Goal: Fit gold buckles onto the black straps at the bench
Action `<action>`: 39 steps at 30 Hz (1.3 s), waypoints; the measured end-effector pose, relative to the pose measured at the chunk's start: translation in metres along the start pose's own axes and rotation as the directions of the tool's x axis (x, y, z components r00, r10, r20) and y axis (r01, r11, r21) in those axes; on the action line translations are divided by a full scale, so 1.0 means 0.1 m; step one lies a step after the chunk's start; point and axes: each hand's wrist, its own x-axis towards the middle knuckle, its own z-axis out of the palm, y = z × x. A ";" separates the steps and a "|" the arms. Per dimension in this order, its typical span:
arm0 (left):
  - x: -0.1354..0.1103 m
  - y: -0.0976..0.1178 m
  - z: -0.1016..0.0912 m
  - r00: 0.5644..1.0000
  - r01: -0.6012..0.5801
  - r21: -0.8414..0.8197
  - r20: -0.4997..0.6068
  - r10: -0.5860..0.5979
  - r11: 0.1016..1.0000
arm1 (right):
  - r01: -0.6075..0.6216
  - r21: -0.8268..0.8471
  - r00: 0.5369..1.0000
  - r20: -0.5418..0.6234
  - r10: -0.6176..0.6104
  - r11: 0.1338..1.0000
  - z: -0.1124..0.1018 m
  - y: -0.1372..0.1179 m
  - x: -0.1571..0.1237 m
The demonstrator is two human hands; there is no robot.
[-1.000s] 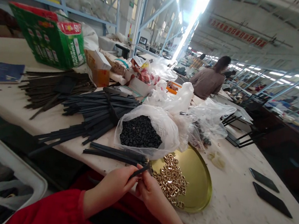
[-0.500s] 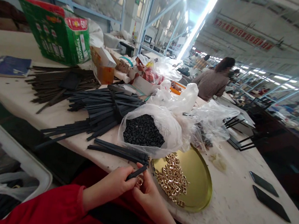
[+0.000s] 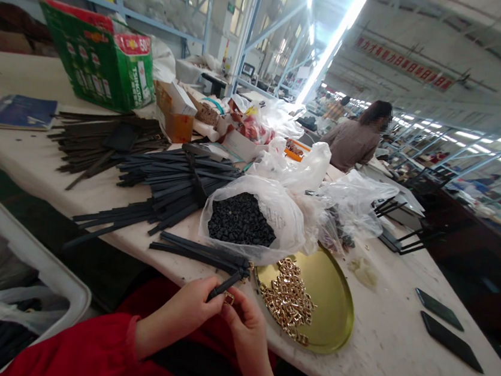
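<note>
My left hand [image 3: 192, 303] is closed, thumb and fingers pinching a black strap [image 3: 227, 284] that slants up to the right. Right beside it, my right hand [image 3: 244, 320] pinches a small gold buckle [image 3: 229, 298] at the strap. Whether the strap passes through the buckle is hidden by my fingers. Just right of my hands, a pile of gold buckles [image 3: 289, 301] lies on a round gold tray [image 3: 333, 318]. Beyond my hands are a few loose black straps [image 3: 198, 253] and a clear plastic bag [image 3: 292, 223] full of small black pieces [image 3: 242, 220].
Bundles of black straps [image 3: 174, 182] and dark brown straps [image 3: 107, 135] spread across the left. Behind them stand a green box [image 3: 96, 68] and a blue booklet [image 3: 21, 112]. Two dark flat phone-like slabs [image 3: 452, 341] lie at right. Another person [image 3: 358, 134] works farther back.
My hands have shifted slightly left. My right hand's fingers have moved off the strap's upper end and now pinch the buckle lower down; the left still grips the strap.
</note>
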 end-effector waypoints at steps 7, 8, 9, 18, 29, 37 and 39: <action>0.01 -0.01 -0.01 0.995 0.011 -0.143 0.104 0.004 0.990 | 0.213 -0.298 0.975 0.009 -0.221 0.930 -0.10 0.07 -0.04; 0.01 0.00 -0.02 0.992 0.022 -0.176 0.128 0.001 0.984 | 0.239 -0.319 0.968 0.003 -0.251 0.917 -0.11 0.06 -0.04; 0.01 0.01 -0.02 0.989 0.033 -0.202 0.146 -0.003 0.979 | 0.272 -0.336 0.958 0.007 -0.286 0.902 -0.11 0.05 -0.04; -0.02 0.03 0.02 0.993 0.011 -0.184 0.115 0.011 0.983 | 0.382 -0.363 0.923 0.114 -0.367 0.850 -0.17 -0.02 -0.04; -0.09 0.04 -0.06 0.993 -0.050 0.009 0.109 0.048 0.999 | -0.250 0.580 0.917 -0.115 0.381 0.775 -0.10 -0.12 0.04; -0.19 0.00 -0.01 0.975 -0.178 0.167 0.164 0.151 0.970 | -0.331 0.754 0.861 -0.004 0.508 0.568 0.02 -0.20 -0.06; -0.20 -0.01 0.00 0.971 -0.202 0.199 0.168 0.170 0.959 | -0.321 0.751 0.862 -0.021 0.506 0.578 0.02 -0.19 -0.07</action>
